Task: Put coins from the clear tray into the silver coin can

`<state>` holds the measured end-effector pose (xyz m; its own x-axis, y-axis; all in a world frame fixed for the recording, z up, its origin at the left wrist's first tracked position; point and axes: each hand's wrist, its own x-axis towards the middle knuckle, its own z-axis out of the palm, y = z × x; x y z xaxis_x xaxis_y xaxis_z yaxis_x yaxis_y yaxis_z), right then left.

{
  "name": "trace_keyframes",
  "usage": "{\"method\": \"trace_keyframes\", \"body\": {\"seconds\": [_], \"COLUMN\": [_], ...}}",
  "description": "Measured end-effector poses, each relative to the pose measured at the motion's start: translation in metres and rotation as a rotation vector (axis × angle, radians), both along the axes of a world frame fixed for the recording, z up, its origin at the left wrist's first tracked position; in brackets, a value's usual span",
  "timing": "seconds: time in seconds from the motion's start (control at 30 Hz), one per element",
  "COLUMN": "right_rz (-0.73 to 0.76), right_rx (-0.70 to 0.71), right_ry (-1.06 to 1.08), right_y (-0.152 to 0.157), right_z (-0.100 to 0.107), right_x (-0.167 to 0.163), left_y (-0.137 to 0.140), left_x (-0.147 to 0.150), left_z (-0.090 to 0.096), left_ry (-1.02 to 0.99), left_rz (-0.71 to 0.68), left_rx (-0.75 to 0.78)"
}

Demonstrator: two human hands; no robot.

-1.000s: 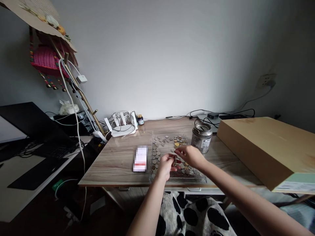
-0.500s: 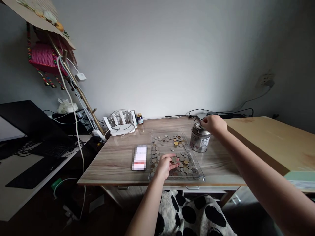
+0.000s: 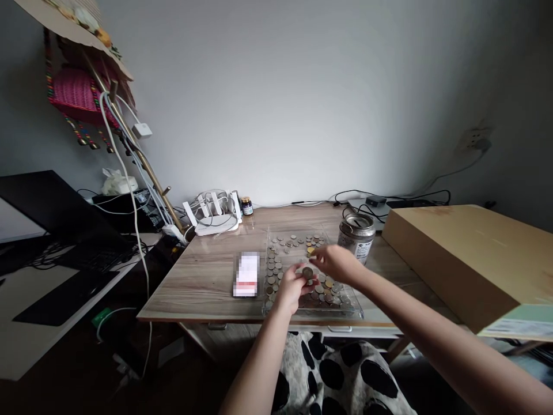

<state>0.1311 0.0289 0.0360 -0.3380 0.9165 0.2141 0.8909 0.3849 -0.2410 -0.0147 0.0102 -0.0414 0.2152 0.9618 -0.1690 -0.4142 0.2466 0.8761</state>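
Note:
My left hand [image 3: 294, 286] is closed on a coin [image 3: 307, 273], held above a clear tray [image 3: 276, 311] at the front of the desk. Beside it, my right hand [image 3: 334, 262] hovers over the tray with its fingers bent together near the coin; whether anything is between them is too small to see. Many silver coins [image 3: 319, 291] and a few gold-coloured ones lie spread in the tray. A metal can [image 3: 356, 230] with a wire handle and a slot in its lid stands at the tray's right, partly hidden by my right hand.
A phone [image 3: 246, 275] lies left of the tray. Behind it are a white router [image 3: 216, 223] and a small dark jar [image 3: 246, 206]. A large cardboard box [image 3: 458, 259] fills the desk's right side. An open laptop [image 3: 60, 225] sits far left, with cables hanging nearby.
My right hand has come away from the can's lid, moving left and down to beside my left hand. The left hand stays over the tray, its coin now turned more towards me.

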Motion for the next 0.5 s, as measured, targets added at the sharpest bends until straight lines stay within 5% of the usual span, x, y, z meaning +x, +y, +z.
{"method": "trace_keyframes", "body": {"seconds": [0.17, 0.33, 0.5], "right_rz": [0.080, -0.043, -0.485], "right_rx": [-0.104, 0.096, 0.221], "right_ry": [0.088, 0.248, 0.115], "right_y": [-0.005, 0.015, 0.050], "right_z": [-0.029, 0.024, 0.063], "right_x": [-0.019, 0.019, 0.083], "left_y": [0.000, 0.000, 0.002], "left_x": [-0.001, -0.002, -0.004], "left_z": [0.000, -0.003, -0.004], "left_ry": [-0.003, -0.027, -0.033], "left_rz": [0.013, 0.027, 0.019], "left_rx": [-0.001, -0.010, -0.020]}}
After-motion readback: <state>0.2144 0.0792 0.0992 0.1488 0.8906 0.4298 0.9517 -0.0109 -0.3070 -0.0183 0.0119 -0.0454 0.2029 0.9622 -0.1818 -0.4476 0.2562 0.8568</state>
